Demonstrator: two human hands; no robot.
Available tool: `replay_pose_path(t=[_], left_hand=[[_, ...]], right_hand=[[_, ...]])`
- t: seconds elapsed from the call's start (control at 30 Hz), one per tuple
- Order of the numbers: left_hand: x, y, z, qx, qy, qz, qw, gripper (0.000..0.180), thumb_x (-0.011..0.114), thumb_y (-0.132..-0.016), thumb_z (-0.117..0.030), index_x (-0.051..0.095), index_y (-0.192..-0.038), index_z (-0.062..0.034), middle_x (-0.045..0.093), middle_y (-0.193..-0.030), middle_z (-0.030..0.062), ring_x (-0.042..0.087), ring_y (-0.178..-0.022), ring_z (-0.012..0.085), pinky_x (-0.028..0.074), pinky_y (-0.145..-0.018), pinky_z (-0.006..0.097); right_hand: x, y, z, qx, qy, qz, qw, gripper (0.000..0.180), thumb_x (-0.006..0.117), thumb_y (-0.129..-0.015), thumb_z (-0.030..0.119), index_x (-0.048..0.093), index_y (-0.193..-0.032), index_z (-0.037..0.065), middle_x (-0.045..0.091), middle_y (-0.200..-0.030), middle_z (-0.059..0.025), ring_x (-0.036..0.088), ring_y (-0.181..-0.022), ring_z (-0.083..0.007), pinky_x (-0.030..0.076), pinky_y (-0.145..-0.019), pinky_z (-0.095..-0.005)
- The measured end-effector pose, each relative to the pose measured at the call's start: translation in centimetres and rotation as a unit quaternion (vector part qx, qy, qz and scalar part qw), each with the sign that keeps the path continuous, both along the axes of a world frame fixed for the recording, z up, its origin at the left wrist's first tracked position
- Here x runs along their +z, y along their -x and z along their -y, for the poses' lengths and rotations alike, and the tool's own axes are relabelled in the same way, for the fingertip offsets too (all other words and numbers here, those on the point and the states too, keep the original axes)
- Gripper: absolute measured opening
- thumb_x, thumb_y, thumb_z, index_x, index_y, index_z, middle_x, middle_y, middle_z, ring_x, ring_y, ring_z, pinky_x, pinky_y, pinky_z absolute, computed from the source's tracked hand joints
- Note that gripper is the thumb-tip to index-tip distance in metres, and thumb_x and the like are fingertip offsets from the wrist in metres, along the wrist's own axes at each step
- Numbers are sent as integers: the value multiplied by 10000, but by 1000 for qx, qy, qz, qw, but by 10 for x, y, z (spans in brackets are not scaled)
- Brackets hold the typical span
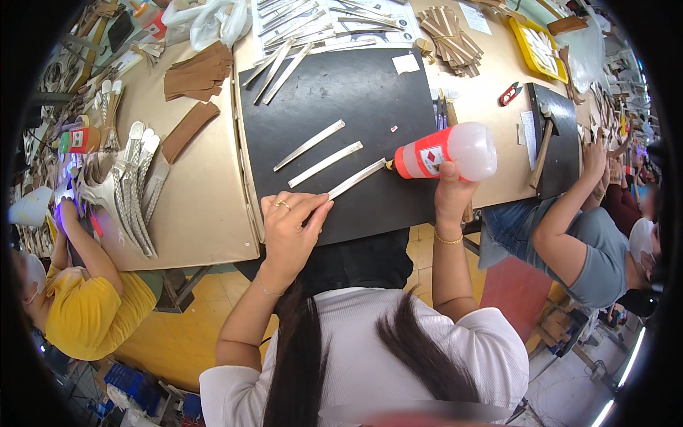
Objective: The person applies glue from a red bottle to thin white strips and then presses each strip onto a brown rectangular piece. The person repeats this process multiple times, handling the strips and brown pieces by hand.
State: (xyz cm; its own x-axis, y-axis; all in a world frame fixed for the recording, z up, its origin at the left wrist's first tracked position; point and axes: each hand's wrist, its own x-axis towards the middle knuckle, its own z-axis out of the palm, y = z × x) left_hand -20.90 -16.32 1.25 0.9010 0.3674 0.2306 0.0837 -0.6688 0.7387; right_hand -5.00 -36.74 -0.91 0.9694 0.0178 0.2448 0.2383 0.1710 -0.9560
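My left hand pinches the near end of a thin whitish strip between thumb and fingers on a black work mat. My right hand is wrapped round a translucent squeeze bottle with a red label, tipped on its side. Its nozzle points left and meets or nearly meets the strip's far end. Two similar strips lie loose just beyond, an upper one and a lower one. A pair of pale strips rests at the mat's upper left.
More strips lie on a printed sheet at the back. Brown leather pieces and braided straps are to the left. At right are a yellow tray, red thread snips and a hammer. Co-workers sit on both sides.
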Motion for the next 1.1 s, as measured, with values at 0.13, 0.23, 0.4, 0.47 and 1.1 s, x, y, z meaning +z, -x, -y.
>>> replay_pose_path(t=[0.13, 0.23, 0.4, 0.47, 1.1], left_hand=[[2, -1, -2, -1, 5, -2, 1000, 102, 786, -801, -106, 747, -891, -78, 710, -843, 9, 604, -773, 174, 361, -787, 328], [4, -2, -1, 1, 18, -14, 1000, 101, 786, -802, -108, 746, -889, -75, 711, -838, 12, 605, -770, 175, 362, -788, 327], [3, 0, -1, 11, 24, -25, 999, 194, 802, -783, -110, 747, -959, -48, 707, -808, 27, 593, -745, 154, 376, -799, 301], [1, 2, 0, 19, 42, -35, 998, 281, 812, -770, -100, 729, -1033, -50, 704, -811, 26, 589, -751, 151, 376, -803, 302], [-13, 3, 3, 26, 9, 17, 999, 586, 840, -727, -105, 620, -1268, -54, 700, -803, 7, 586, -707, 151, 367, -777, 328]], right_hand=[[3, 0, -4, -3, 25, 0, 1000, 568, 888, -758, 271, 586, -1150, -9, 632, -1043, -40, 600, -937, -129, 496, -839, -281], [5, -2, -5, 2, 37, -4, 999, 572, 895, -748, 265, 590, -1147, -8, 639, -1043, -44, 607, -933, -130, 499, -840, -283], [3, 2, -7, 24, 44, -11, 999, 580, 898, -743, 273, 593, -1149, -7, 648, -1053, -53, 615, -943, -133, 505, -842, -288], [1, 4, -10, 44, 53, -23, 997, 582, 897, -744, 269, 593, -1157, -5, 652, -1059, -57, 619, -951, -136, 507, -845, -289], [3, 43, -62, 165, -61, -90, 980, 609, 878, -753, 333, 604, -1161, -27, 675, -1055, -69, 639, -951, -137, 525, -842, -295]])
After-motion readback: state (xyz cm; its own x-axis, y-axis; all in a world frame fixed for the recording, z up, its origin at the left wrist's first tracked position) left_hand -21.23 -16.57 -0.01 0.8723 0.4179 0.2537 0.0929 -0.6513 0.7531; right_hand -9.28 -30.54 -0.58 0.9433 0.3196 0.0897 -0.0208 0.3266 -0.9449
